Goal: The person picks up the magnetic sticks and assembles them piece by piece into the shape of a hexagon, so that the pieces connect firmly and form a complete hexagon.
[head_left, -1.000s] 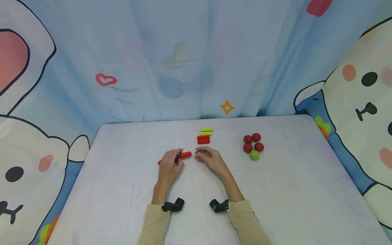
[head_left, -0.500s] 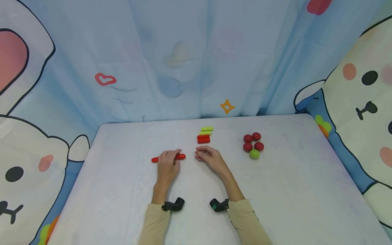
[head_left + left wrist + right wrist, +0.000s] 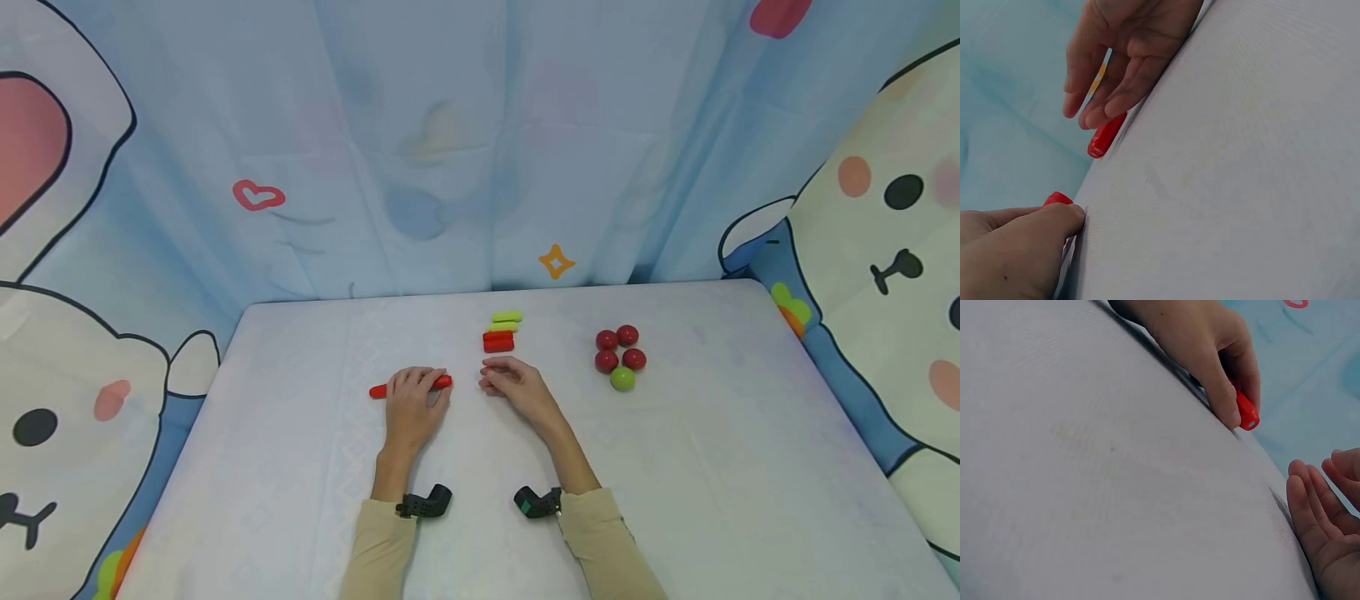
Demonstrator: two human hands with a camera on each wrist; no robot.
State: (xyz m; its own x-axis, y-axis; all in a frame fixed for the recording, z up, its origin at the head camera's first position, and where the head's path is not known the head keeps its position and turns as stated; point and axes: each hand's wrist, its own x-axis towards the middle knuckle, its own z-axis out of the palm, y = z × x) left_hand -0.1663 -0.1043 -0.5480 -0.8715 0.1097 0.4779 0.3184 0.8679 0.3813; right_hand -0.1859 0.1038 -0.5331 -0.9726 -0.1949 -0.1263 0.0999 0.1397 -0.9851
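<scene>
**Now our left hand holds a red stick on the white table**

We read no brand, label or writing on anything. At the left, our left hand (image 3: 411, 406) lies over one long red plastic stick (image 3: 381, 390), fingers curled round it and pinning it to the white cloth-covered table (image 3: 285, 467); both glossy, rounded ends poke out past the hand. Just to the right, apart from the stick, our right hand (image 3: 517, 387) rests on the table, fingers relaxed, grasping nothing. Beyond its fingertips lies a row of short sticks: two lime-green short sticks (image 3: 506, 321) at the far end and what we take for two red short sticks (image 3: 498, 340) nearer. Further right sits a cluster of four dark red glossy balls (image 3: 619, 347) with one lime-green ball (image 3: 622, 379) touching them.
</scene>
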